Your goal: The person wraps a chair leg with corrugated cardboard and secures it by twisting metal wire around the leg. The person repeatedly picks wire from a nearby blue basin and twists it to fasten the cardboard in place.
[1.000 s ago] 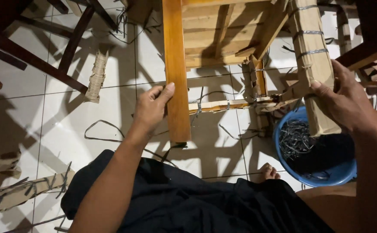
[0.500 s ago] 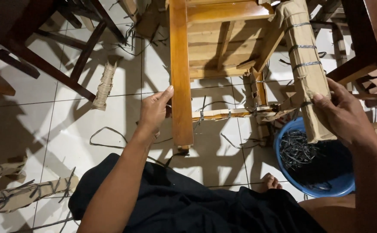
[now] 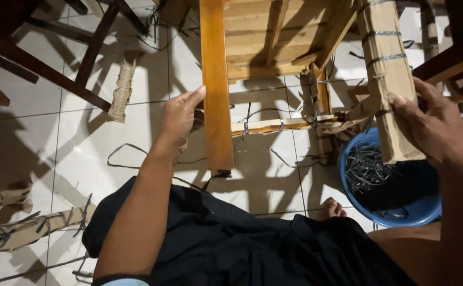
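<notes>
A wooden chair lies tipped toward me on the white tiled floor. My left hand (image 3: pixel 181 116) grips its bare orange-brown leg (image 3: pixel 215 85) from the left side. My right hand (image 3: pixel 433 124) holds the other leg (image 3: pixel 387 74), which is wrapped in brown cardboard bound with grey plastic straps. A cardboard-wrapped rung (image 3: pixel 279 126) runs between the two legs. My lap in dark cloth fills the bottom of the view.
A blue plastic basin (image 3: pixel 401 206) with cut grey straps stands under my right hand, my bare toes (image 3: pixel 331 207) beside it. Loose straps and cardboard pieces (image 3: pixel 121 90) lie on the tiles. Dark wooden furniture legs (image 3: pixel 56 69) stand at upper left; strapped cardboard wraps (image 3: pixel 24 228) lie at lower left.
The view has shifted slightly; my left hand has slid a little higher along the bare leg. My right hand keeps its hold on the wrapped leg.
</notes>
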